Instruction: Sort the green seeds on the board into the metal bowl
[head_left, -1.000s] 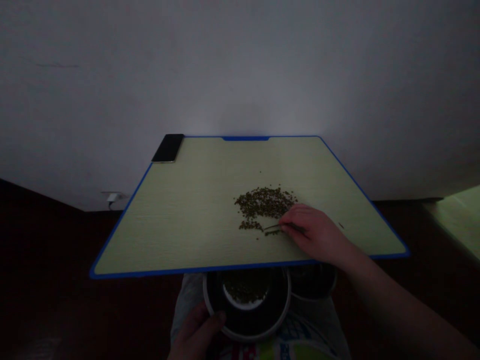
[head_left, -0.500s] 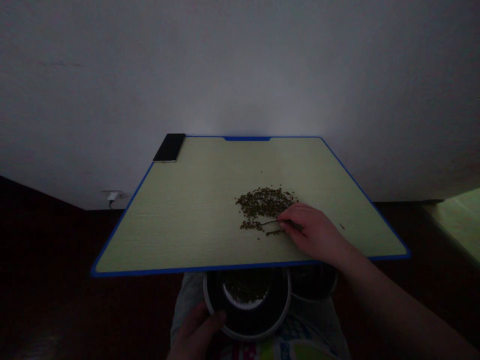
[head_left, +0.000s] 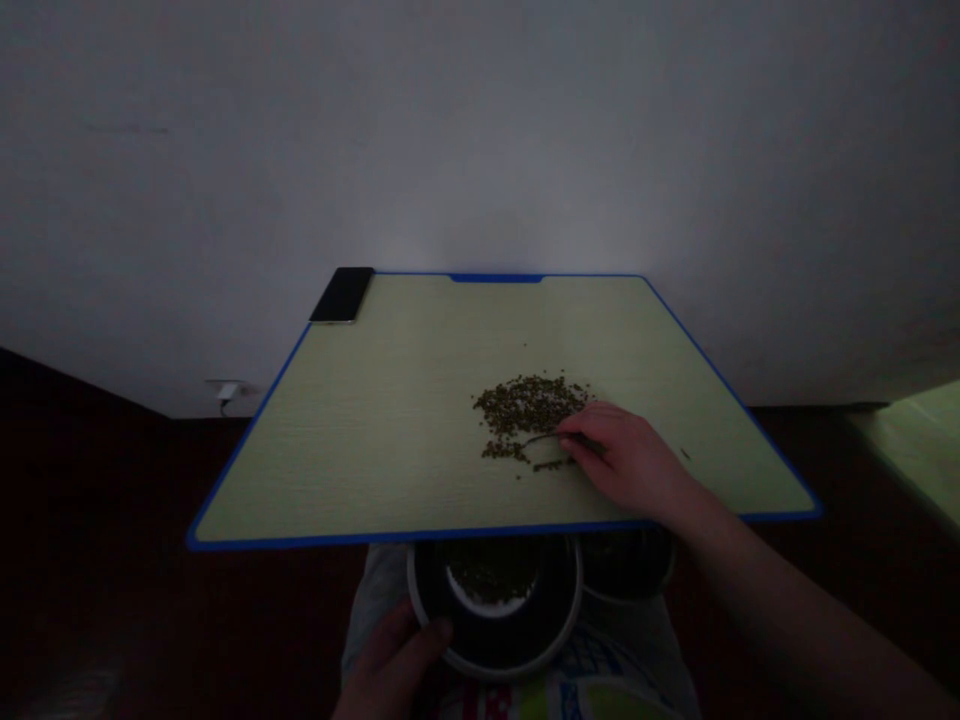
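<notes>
My right hand [head_left: 626, 455] is closed in a pinch on a thin, dark, tweezers-like tool [head_left: 541, 438]. The tool's tip touches down among small greenish-brown beans [head_left: 529, 404], spread in a loose patch on the pale folding table [head_left: 360, 430]. A smaller cluster of beans [head_left: 504, 450] lies just left of the tip, with a short row below it. Under the table's front edge, my left hand [head_left: 401, 650] grips the rim of a round metal bowl [head_left: 514, 670] on the lap, thumb over the edge. More beans show dimly in its bottom.
A second dark bowl [head_left: 630, 565] sits to the right of the first, partly under the table. A black phone [head_left: 343, 295] lies at the far left corner. One small brown sliver [head_left: 685, 454] is right of my hand. The wall [head_left: 480, 140] stands behind the table.
The tool's tilt has altered slightly, and its shaft by my right fingers sits a little higher. My left hand and the bowl look the same.
</notes>
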